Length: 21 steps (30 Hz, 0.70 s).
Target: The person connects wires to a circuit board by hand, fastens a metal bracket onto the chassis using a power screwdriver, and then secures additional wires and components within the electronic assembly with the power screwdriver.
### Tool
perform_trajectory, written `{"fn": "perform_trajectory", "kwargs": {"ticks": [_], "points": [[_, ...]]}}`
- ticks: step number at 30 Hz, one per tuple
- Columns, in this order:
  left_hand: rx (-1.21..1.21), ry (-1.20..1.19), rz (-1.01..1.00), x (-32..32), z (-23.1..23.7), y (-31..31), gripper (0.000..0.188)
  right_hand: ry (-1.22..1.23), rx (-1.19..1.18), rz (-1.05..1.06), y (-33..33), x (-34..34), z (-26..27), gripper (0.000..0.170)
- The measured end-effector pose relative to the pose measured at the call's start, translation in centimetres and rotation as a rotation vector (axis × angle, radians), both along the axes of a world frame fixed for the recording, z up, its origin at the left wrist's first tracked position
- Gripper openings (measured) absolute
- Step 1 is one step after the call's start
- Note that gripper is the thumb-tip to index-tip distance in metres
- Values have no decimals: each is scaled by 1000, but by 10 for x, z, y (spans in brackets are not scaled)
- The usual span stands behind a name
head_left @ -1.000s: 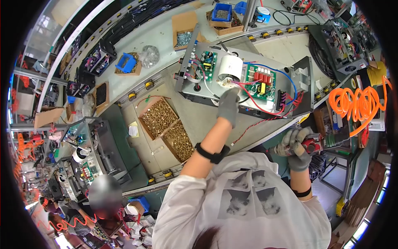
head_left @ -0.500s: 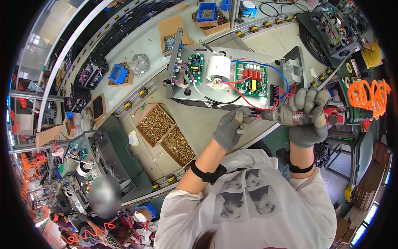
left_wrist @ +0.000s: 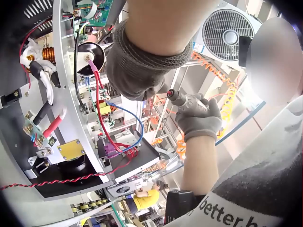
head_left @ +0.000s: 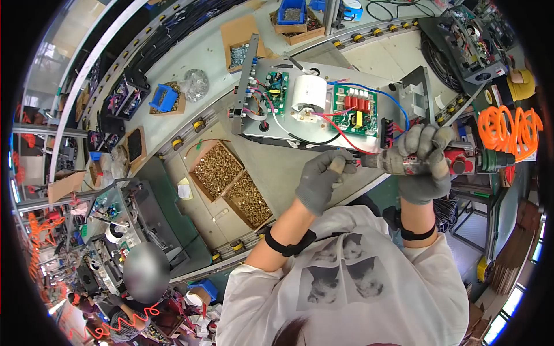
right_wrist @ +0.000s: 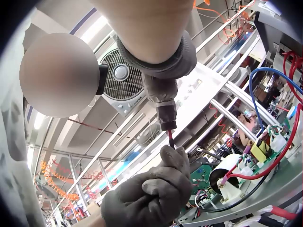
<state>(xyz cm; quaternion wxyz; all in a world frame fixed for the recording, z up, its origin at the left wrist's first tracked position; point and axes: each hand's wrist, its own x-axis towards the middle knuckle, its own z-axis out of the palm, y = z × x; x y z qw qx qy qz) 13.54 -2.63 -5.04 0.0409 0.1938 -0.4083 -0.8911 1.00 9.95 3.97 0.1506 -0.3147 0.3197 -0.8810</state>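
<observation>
In the head view, my gloved right hand point(head_left: 427, 164) grips a red and grey power screwdriver point(head_left: 461, 161) that lies level, its nose toward the left. My gloved left hand point(head_left: 320, 179) has its fingers curled at the end of the driver bit point(right_wrist: 171, 137), as the right wrist view shows; whether a screw sits there I cannot tell. Both hands are just in front of an open metal chassis point(head_left: 294, 136). It carries a white cylinder point(head_left: 310, 92), a green circuit board point(head_left: 353, 109) with red parts, another green board point(head_left: 277, 92), and red, blue and black wires.
Cardboard boxes of brass-coloured fasteners point(head_left: 249, 199) stand left of the hands. Behind are a blue bin point(head_left: 166, 98), a plastic bag point(head_left: 196, 84) and a box of silvery parts point(head_left: 238, 55). An orange coiled hose point(head_left: 508, 132) hangs at the right. Another chassis point(head_left: 156, 210) stands at the left.
My left hand has come away from the chassis beneath the white cylinder, toward me. My right hand has raised the screwdriver to meet it. Over the last half second both have barely moved.
</observation>
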Motion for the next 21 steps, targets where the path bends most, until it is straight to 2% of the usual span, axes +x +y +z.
{"fn": "perform_trajectory", "kwargs": {"ticks": [2,4,5,7,9,11,15,17,21], "points": [[-50,-3,24,0,2,-1,33,-28,-17,37,-1,-1,1,21],[90,19,-47,0,4,-3,28,-28,-19,34,-1,-3,0,21],[85,16,-46,-2,3,-7,28,-27,-19,29,0,-3,-1,21],[-351,-141,114,-13,-2,-19,35,-34,-15,9,1,-3,-1,21],[-639,-304,246,-30,-23,-39,41,-45,-8,-20,3,-4,-2,22],[-820,-573,144,-47,-48,-65,40,-65,-3,-2,4,-6,-4,22],[-716,-549,205,-61,-47,-70,36,-83,4,-30,1,-3,-7,21],[-268,-565,218,-61,-25,-67,28,-96,24,-62,2,-3,-12,19],[-281,-541,339,-70,-39,-64,25,-112,56,-83,2,-4,-16,19]]}}
